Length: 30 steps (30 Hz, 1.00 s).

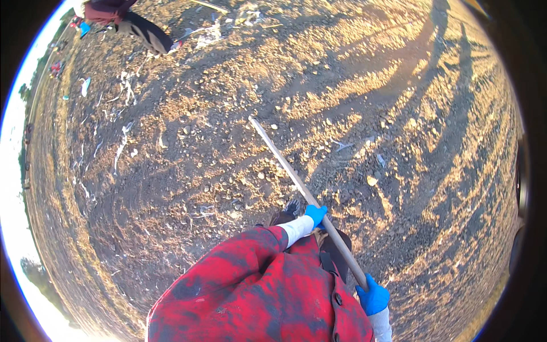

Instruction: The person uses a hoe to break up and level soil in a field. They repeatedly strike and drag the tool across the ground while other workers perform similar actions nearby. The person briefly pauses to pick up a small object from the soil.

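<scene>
A long wooden pole [286,166] slants across in front of my body. My left hand [316,216], in a blue glove, is closed around its middle part. My right hand [373,294], gloved the same way, grips the near end low at the right. The pole's far tip points away over the stony soil [230,141]; whether it touches the ground, or carries a tool head, I cannot tell. Part of my dark shoe [292,207] shows beyond my left forearm. My red and black jacket [256,295] fills the bottom of the view.
Another person [141,30] in dark trousers stands at the upper left. Pale plastic scraps [122,145] and dry stalks litter the ground on the left. Another pole [209,6] lies at the top. Long shadows [459,102] fall across the field on the right.
</scene>
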Each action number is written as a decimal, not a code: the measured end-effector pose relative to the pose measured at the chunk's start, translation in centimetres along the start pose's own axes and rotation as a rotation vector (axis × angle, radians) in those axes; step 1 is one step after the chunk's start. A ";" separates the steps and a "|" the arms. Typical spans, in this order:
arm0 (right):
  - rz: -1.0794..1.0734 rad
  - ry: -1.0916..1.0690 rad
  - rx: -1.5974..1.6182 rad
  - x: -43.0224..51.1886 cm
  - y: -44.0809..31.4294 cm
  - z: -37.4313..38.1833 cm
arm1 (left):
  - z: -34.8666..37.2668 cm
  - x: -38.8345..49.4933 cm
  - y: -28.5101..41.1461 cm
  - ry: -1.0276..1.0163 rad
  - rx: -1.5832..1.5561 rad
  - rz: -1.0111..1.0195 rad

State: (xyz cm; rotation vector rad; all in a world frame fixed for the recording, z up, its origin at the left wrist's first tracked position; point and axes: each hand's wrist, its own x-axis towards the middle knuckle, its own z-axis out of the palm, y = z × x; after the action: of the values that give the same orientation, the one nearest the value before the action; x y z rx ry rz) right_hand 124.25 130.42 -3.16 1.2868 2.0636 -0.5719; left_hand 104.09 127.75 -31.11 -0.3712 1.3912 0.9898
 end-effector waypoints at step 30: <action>-0.487 -0.448 0.022 30.5 3.0 -9.1 | -8.5 -5.0 -11.7 0.677 0.271 0.305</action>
State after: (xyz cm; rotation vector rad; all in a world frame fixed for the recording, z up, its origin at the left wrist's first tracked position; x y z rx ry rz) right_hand 114.58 156.76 -18.40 0.5793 1.9752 -0.9975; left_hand 108.12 113.02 -31.91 -0.3063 2.2205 0.9388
